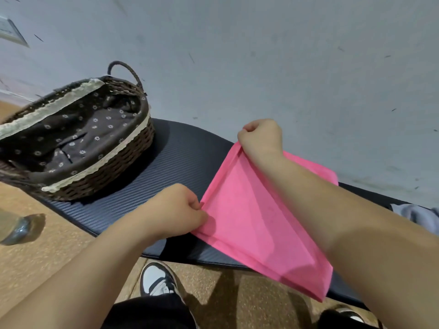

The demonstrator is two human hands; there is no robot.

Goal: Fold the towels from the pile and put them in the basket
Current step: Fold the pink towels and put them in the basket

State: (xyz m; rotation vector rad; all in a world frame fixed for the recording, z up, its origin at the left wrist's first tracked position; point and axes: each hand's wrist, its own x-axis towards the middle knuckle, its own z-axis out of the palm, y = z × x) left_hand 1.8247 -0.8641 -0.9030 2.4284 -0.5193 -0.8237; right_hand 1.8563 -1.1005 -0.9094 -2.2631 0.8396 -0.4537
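L hand [180, 210] pinches the near corner of the pink towel [256, 222], fingers curled tight on the hem. R hand [260, 138] pinches the far corner of the same edge, fist closed on it. The hands are well apart w/ that edge stretched taut between them, prob. to keep the layers lined up for the next fold. The cloth looks doubled at least once, since two layers show along the hem and at the bottom corner.

The rest of the towel slopes down from the hands over the dark ribbed mat [178, 157], and its lower corner reaches past the mat's near edge.

The wicker basket [107, 184] sits at the mat's left end, near the L hand. Its lining shows and there's no towel in it yet — handy for a short drop-in.

Grey fabric [420, 214] lies at the far right, partly cut off; may be the pile, can't tell. Below the mat there's a shoe [159, 279].
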